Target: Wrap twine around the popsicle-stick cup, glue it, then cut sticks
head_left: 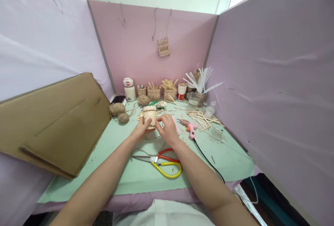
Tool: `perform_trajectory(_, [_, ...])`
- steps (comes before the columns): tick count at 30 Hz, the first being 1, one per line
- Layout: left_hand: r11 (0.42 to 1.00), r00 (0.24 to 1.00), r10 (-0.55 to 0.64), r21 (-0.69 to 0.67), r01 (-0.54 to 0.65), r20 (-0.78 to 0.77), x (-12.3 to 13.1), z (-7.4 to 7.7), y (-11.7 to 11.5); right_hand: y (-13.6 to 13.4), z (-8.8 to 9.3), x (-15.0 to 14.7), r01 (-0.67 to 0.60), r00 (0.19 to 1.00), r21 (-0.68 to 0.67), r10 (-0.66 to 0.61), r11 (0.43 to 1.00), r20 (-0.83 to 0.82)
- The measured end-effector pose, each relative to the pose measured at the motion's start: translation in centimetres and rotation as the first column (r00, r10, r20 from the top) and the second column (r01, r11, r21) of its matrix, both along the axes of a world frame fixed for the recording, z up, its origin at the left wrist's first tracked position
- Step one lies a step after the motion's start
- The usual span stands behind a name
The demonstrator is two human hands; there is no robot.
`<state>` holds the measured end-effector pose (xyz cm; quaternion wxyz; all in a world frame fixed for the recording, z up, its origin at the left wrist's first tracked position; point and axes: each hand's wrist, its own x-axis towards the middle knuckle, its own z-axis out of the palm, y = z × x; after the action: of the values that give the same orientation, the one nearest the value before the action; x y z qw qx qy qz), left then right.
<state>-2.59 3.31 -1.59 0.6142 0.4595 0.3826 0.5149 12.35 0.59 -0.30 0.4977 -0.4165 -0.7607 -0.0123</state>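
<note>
A small cup-shaped holder made of popsicle sticks [149, 114] stands in the middle of the green table mat [122, 170]. My left hand [141, 131] wraps around its lower left side, thumb on the front. My right hand [168, 128] is curled at its right side, fingertips pinched against the sticks; a thin strand of twine seems to run under the hands. Red and yellow handled cutters [167, 163] lie just in front of my wrists.
A pink glue gun [190, 127] with a black cord lies to the right, beside a pile of loose sticks [203, 118]. Twine balls [117, 109] sit left. Jars, baskets of sticks and a glue bottle [129, 89] line the back wall. A cardboard sheet [57, 121] leans left.
</note>
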Motion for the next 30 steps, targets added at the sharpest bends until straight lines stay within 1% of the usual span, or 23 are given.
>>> perform_trajectory(3, [0.999,0.997,-0.05,0.019,0.049,0.05,-0.1,-0.1,0.0,-0.1,0.0,-0.1,-0.013,1.0,-0.011,0.014,1.0,0.021])
perform_trajectory(5, [0.998,0.997,-0.069,0.009,0.069,0.045,-0.1,-0.1,0.0,-0.1,0.0,-0.1,-0.023,0.999,-0.022,0.024,0.999,0.044])
perform_trajectory(10, [0.997,0.998,-0.06,-0.037,0.061,0.026,0.1,0.0,-0.1,-0.1,-0.2,-0.3,-0.032,0.997,-0.048,0.035,0.998,0.075])
perform_trajectory(14, [0.998,0.997,-0.045,-0.036,0.047,0.054,0.0,-0.1,0.1,-0.3,0.6,-0.2,-0.05,0.995,-0.061,0.056,0.997,0.087])
perform_trajectory(15, [0.999,0.998,-0.038,-0.033,0.04,0.055,-0.1,-0.1,0.2,-0.4,1.0,0.1,-0.03,0.996,-0.094,0.038,0.995,0.086])
perform_trajectory(17, [0.999,0.999,-0.021,-0.029,0.022,0.045,-0.2,-0.1,0.3,-0.4,1.9,1.4,0.085,0.994,-0.223,-0.067,0.971,0.086])
perform_trajectory(19, [1.0,0.999,-0.007,-0.025,0.008,0.034,-0.4,0.2,0.3,-0.3,2.6,3.6,0.265,0.964,-0.385,-0.238,0.884,0.117])
perform_trajectory(21, [1.0,0.999,0.009,-0.026,-0.008,0.032,-0.5,0.5,0.2,-0.2,2.8,6.4,0.382,0.923,-0.475,-0.347,0.792,0.164])
perform_trajectory(22, [0.999,0.999,0.015,-0.029,-0.014,0.03,-0.5,0.6,0.1,-0.2,2.7,7.9,0.434,0.899,-0.531,-0.39,0.728,0.2])
perform_trajectory(24, [0.999,1.0,0.015,-0.033,-0.014,0.023,-0.4,0.9,-0.1,-0.1,2.0,10.6,0.49,0.865,-0.644,-0.418,0.587,0.277])
perform_trajectory(26, [1.0,1.0,0.005,-0.027,-0.005,0.016,-0.3,1.0,-0.2,-0.1,1.1,12.5,0.511,0.849,-0.72,-0.41,0.47,0.334])
perform_trajectory(28, [1.0,1.0,-0.003,-0.024,0.003,0.013,-0.3,1.0,-0.2,-0.1,0.3,13.5,0.514,0.843,-0.765,-0.393,0.388,0.366])
perform_trajectory(30, [1.0,1.0,0.002,-0.023,-0.001,0.013,-0.3,1.0,-0.2,0.1,-0.2,13.7,0.509,0.843,-0.791,-0.385,0.34,0.377])
